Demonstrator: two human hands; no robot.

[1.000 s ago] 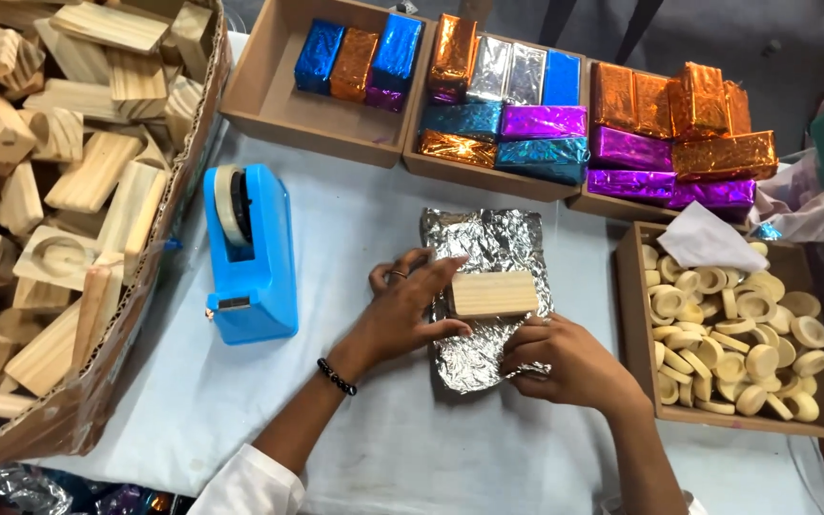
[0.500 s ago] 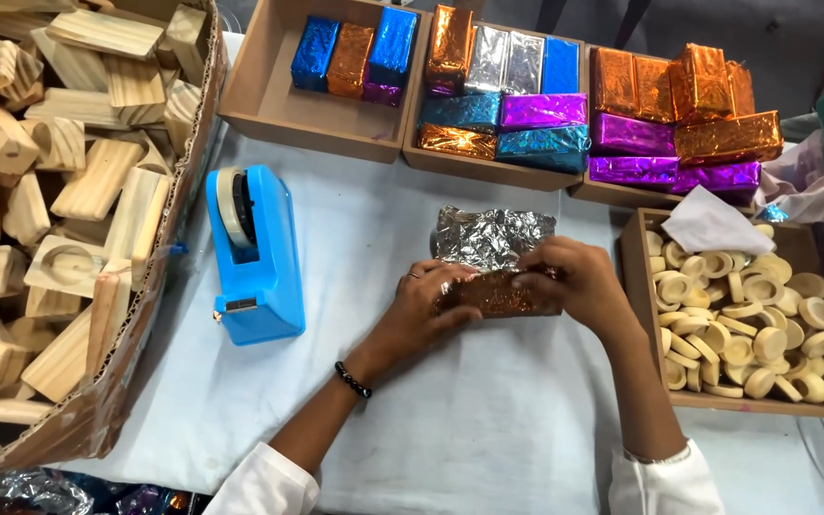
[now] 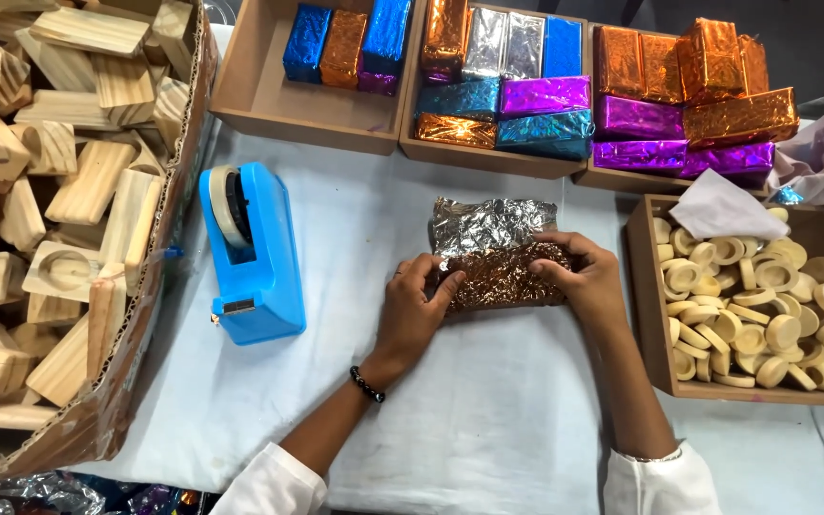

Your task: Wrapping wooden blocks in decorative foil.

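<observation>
A crinkled foil sheet [image 3: 493,224], silver inside and bronze outside, lies on the white table cover [image 3: 488,420]. Its near half is folded up over a block, which is hidden under the bronze foil [image 3: 503,277]. My left hand [image 3: 417,310] presses the left end of this foil-covered block with fingers and thumb. My right hand [image 3: 584,281] holds its right end, fingers lying over the top. The silver half of the sheet still lies flat behind the block.
A blue tape dispenser [image 3: 245,253] stands left of my hands. A cardboard box of wooden blocks [image 3: 45,200] fills the left side. Three trays of foil-wrapped blocks [image 3: 536,91] line the back. A wooden tray of small round wooden pieces [image 3: 751,296] sits at right.
The bare wooden block lay on the open silver foil; both hands folded the near foil flap over it, so the bronze side now covers the block.
</observation>
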